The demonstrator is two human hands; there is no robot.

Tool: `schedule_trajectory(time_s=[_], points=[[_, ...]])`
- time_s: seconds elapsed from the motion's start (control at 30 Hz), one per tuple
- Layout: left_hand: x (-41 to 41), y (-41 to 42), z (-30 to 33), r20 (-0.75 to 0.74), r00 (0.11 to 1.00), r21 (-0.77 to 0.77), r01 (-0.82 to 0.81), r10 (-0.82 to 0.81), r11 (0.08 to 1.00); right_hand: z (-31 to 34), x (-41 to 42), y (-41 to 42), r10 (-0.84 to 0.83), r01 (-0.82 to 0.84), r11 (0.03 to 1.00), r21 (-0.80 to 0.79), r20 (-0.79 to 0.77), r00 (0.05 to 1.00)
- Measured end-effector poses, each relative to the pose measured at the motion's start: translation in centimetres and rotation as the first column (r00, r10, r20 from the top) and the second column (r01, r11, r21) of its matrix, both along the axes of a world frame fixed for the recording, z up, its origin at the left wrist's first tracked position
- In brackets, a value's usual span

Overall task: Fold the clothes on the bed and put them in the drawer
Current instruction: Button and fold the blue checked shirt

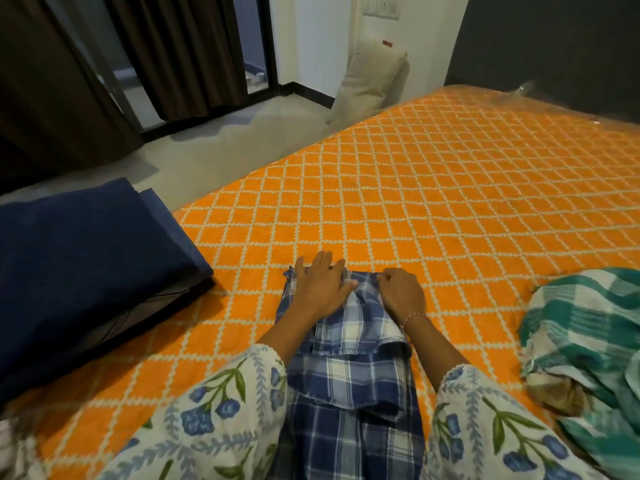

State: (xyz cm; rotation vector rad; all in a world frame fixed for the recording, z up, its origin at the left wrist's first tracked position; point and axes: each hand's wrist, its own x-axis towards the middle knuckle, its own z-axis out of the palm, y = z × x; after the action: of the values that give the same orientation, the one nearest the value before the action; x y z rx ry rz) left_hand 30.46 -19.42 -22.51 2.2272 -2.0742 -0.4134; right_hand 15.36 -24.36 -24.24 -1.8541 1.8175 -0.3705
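Observation:
A blue and white checked garment (349,368) lies on the orange patterned bed (450,202), stretched toward me between my arms. My left hand (320,284) lies flat with straight fingers on its far left part, pressing it down. My right hand (401,292) has its fingers curled and pinches the cloth at the garment's far edge. A green and white checked cloth (585,344) lies crumpled on the bed at the right.
A folded dark blue blanket (86,265) rests on the bed's left corner. Beyond the bed are grey floor (221,147), brown curtains (180,53) and a cream pillow (374,81) leaning against the white wall. No drawer is in view.

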Motion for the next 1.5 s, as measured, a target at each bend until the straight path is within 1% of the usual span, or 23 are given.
schedule_trajectory(time_s=[0.07, 0.17, 0.27, 0.3, 0.4, 0.47, 0.5, 0.53, 0.57, 0.6, 0.63, 0.67, 0.73, 0.8, 0.87, 1.0, 1.07, 1.13, 1.17, 1.27, 1.33, 1.43, 1.5], points=[[-0.2, 1.2, -1.3, 0.003, 1.000, 0.040, -0.030, 0.030, 0.999, 0.2, -0.3, 0.1, -0.070, 0.073, 0.997, -0.031, 0.077, 0.995], [-0.4, 2.2, -2.3, 0.041, 0.999, -0.003, -0.018, 0.018, 1.000, 0.6, -0.3, 0.8, -0.137, 0.152, 0.983, -0.104, 0.143, 0.980], [-0.3, 2.2, -2.7, 0.056, 0.998, -0.022, -0.008, 0.009, 1.000, 0.3, -0.8, 0.7, -0.324, 0.354, 0.935, -0.016, 0.365, 0.873], [-0.3, 2.2, -2.7, 0.058, 0.998, -0.026, 0.004, -0.002, 1.000, 0.1, -1.1, 0.6, -0.360, 0.382, 0.924, 0.024, 0.389, 0.848], [-0.2, 2.3, -2.6, 0.061, 0.997, -0.005, 0.050, -0.049, 0.999, -0.1, -1.9, 0.3, -0.365, 0.375, 0.927, 0.028, 0.308, 0.879], [0.0, 2.7, -2.3, -0.056, 0.998, -0.038, 0.038, -0.040, 0.999, 0.2, -2.0, 0.3, -0.339, 0.346, 0.938, 0.005, 0.219, 0.915], [0.1, 2.9, -2.1, -0.176, 0.984, -0.091, -0.037, 0.020, 0.995, 0.5, -1.9, 0.5, -0.308, 0.315, 0.949, -0.023, 0.161, 0.938], [0.3, 3.0, -1.8, -0.325, 0.937, -0.160, -0.191, 0.131, 0.968, 0.8, -1.8, 0.8, -0.268, 0.275, 0.959, -0.066, 0.097, 0.959], [0.5, 3.3, -1.5, -0.467, 0.843, -0.184, -0.386, 0.266, 0.904, 1.3, -1.6, 1.2, -0.205, 0.209, 0.970, -0.122, 0.048, 0.978], [0.7, 3.6, -1.2, -0.555, 0.738, -0.157, -0.545, 0.383, 0.823, 1.9, -1.2, 1.8, -0.122, 0.121, 0.974, -0.194, 0.010, 0.993], [0.8, 4.2, -1.0, -0.567, 0.690, -0.135, -0.618, 0.451, 0.775, 2.5, -0.9, 2.7, -0.010, 0.005, 0.971, -0.238, -0.020, 1.000], [0.7, 4.9, -1.1, -0.504, 0.735, -0.153, -0.594, 0.455, 0.790, 2.9, -0.4, 3.7, 0.121, -0.128, 0.966, -0.225, -0.044, 0.992], [0.1, 7.2, -1.8, -0.291, 0.921, -0.200, -0.324, 0.260, 0.925, 2.4, 0.0, 6.4, 0.317, -0.324, 0.939, -0.114, -0.079, 0.945], [-0.2, 9.5, -2.6, -0.117, 0.990, -0.097, -0.093, 0.082, 0.991, 0.5, -0.7, 9.0, 0.354, -0.359, 0.933, -0.015, -0.133, 0.926], [0.0, 10.8, -3.7, -0.120, 0.989, 0.007, -0.091, 0.092, 0.996, -1.3, -2.0, 10.6, 0.324, -0.325, 0.946, 0.013, -0.134, 0.937], [1.9, 12.6, -4.0, -0.194, 0.980, -0.004, -0.040, 0.038, 0.999, -1.6, -3.8, 10.9, 0.298, -0.303, 0.952, -0.046, -0.086, 0.951], [2.6, 14.2, -3.6, -0.136, 0.989, -0.092, 0.041, -0.053, 0.995, -0.3, -4.2, 11.8, 0.370, -0.381, 0.916, -0.124, -0.107, 0.923], [2.4, 16.2, -3.3, -0.035, 0.978, -0.221, 0.193, -0.205, 0.956, 0.3, -4.4, 13.8, 0.525, -0.549, 0.818, -0.171, -0.170, 0.834], [2.0, 16.9, -3.3, 0.004, 0.953, -0.229, 0.295, -0.302, 0.928, 0.1, -4.4, 14.8, 0.587, -0.618, 0.767, -0.170, -0.202, 0.784], [1.3, 19.0, -3.5, 0.068, 0.899, -0.117, 0.438, -0.433, 0.891, -1.7, -5.4, 17.9, 0.652, -0.697, 0.711, -0.095, -0.280, 0.704], [1.9, 19.7, -3.0, 0.107, 0.909, -0.071, 0.410, -0.402, 0.909, -1.8, -6.7, 18.4, 0.656, -0.698, 0.715, -0.032, -0.314, 0.687], [3.9, 22.5, -1.8, 0.131, 0.924, 0.096, 0.348, -0.358, 0.933, 0.0, -9.4, 19.3, 0.675, -0.706, 0.708, 0.018, -0.313, 0.669], [5.5, 25.2, -2.1, 0.146, 0.926, 0.107, 0.336, -0.349, 0.936, 0.3, -11.5, 20.5, 0.678, -0.706, 0.708, 0.018, -0.301, 0.671]])
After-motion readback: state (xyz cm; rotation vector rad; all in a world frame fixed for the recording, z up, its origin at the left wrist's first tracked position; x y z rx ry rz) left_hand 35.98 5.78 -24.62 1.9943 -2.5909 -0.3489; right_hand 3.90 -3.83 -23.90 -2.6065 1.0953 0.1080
